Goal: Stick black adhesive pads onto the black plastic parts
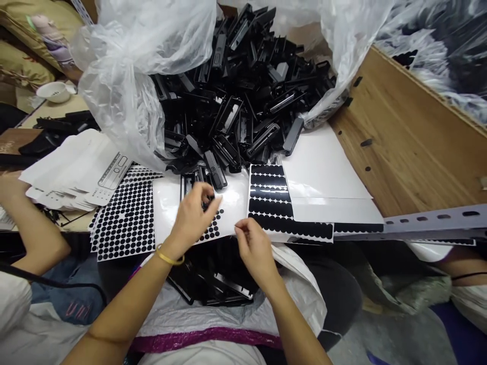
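My left hand (194, 215), a yellow band (169, 256) at its wrist, hovers over a white sheet (165, 203) with black round dots (211, 230). Its thumb and index finger are apart, the other fingers partly hidden. Just beyond those fingertips lie black plastic parts (215, 170). My right hand (256, 248) is at the sheet's front edge with thumb and index finger pinched together; whatever they grip, if anything, is too small to make out. Right of it lies a sheet with rows of black stickers (268, 195).
A large heap of black parts (243, 111) spills from a clear plastic bag (129, 66). Stacked dot sheets (129, 218) and white printed papers (76, 162) lie left. A wooden board (411, 147) stands right. On my lap, a white sack (300, 289) holds more black parts. Other people's arms (34, 218) flank me.
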Tool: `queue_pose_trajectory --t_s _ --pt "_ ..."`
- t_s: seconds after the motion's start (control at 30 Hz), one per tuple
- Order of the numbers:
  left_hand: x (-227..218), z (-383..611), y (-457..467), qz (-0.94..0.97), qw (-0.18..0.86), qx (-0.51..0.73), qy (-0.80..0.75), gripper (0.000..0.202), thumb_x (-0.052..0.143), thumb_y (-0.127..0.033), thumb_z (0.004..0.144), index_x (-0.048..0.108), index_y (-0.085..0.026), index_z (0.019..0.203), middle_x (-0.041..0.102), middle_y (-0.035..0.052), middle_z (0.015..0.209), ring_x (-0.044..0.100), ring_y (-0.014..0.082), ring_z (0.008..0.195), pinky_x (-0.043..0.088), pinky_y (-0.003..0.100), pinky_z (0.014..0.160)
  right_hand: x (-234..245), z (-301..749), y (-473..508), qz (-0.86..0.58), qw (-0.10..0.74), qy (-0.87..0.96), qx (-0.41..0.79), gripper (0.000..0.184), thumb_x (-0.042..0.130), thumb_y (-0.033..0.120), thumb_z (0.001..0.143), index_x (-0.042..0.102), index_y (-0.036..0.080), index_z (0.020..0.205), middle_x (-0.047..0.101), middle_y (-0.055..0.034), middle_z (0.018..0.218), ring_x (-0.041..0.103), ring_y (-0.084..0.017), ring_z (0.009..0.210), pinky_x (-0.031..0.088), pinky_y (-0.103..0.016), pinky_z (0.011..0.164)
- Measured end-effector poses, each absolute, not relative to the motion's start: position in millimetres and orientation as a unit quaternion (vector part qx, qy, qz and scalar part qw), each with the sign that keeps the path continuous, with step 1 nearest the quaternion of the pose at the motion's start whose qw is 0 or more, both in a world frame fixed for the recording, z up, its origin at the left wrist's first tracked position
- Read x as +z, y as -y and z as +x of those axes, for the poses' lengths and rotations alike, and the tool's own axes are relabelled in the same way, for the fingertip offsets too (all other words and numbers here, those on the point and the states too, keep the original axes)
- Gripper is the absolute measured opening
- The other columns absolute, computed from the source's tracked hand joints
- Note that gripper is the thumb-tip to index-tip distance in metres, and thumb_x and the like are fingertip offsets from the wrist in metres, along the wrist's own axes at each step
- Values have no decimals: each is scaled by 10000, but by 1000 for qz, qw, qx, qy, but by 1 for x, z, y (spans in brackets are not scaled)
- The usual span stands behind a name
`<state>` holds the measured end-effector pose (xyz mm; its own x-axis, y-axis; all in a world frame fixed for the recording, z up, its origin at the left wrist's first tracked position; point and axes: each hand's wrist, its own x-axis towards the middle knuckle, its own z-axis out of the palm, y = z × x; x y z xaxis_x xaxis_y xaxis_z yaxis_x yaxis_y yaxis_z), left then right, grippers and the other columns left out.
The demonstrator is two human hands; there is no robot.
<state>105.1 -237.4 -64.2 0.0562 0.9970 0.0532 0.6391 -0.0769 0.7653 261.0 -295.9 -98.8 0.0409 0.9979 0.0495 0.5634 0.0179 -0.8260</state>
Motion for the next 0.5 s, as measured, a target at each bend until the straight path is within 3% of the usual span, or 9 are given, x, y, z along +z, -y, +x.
queue_pose_trajectory --t_s 0.07,0.2,0.33,0.43,0.5 --pt "-71 106 212 643 164 291 -690 376 547 -437 791 512 -145 1027 573 131 1007 562 272 941 440 385 793 -103 245 283 -653 294 643 272 99 434 167 857 527 196 872 617 -74 876 591 -193 768 426 -296 662" --pt "-88 102 185 666 147 206 -701 211 499 -382 826 522 -181 768 542 75 773 562 255 793 440 375 737 -109 223 262 -705 169 653 219 101 458 184 880 535 193 944 629 -115 954 617 -223 789 405 -295 598" --pt "-88 102 196 658 110 341 -662 210 495 -326 835 489 -193 672 496 49 785 525 210 812 426 347 793 -110 219 253 -703 133 668 204 67 467 209 894 533 200 891 641 -106 918 627 -218 759 384 -281 561" --pt "-83 104 219 620 179 454 -614 212 497 -363 841 550 -185 739 507 46 881 524 188 906 416 319 856 -108 222 249 -698 140 671 206 48 494 195 877 536 210 895 643 -91 940 618 -191 707 371 -271 553" --pt "-83 106 236 555 325 491 -587 225 515 -404 833 585 -190 844 534 42 951 540 176 949 422 296 865 -106 226 248 -693 146 670 223 36 515 190 855 542 211 849 645 -75 907 605 -177 676 367 -268 555"
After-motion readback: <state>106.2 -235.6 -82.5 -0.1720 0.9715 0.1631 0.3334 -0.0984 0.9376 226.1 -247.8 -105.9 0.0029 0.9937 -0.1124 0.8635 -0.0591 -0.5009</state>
